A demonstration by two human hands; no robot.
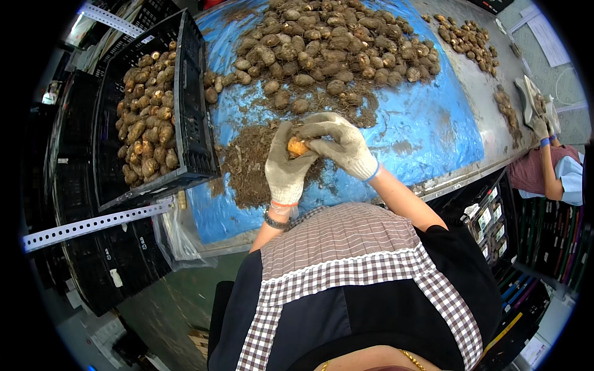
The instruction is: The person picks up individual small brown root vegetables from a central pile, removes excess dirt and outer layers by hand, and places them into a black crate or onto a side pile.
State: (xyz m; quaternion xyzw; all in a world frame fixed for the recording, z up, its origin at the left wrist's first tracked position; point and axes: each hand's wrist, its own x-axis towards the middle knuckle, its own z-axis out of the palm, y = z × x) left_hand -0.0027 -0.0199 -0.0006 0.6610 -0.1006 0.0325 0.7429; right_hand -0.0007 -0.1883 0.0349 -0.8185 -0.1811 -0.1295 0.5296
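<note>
My left hand (288, 167), in a soiled white knit glove with an orange cuff edge, is closed around a small taro corm (297, 147) with an orange-brown surface. My right hand (341, 146), gloved alike with a blue cuff edge, touches the corm's right side with its fingertips. Both hands are above a blue plastic sheet (408, 141). Beneath and left of them lies a heap of brown root fibres and dirt (246, 171). Beyond them rises a large pile of hairy brown taro corms (325, 46).
A black plastic crate (192, 102) holding cleaner corms (148, 120) stands tilted at the left, near a perforated metal bar (97, 227). More corms (468, 41) lie on the metal table at the right. A co-worker's gloved hands (542, 126) are by a white scale-like object (526, 99).
</note>
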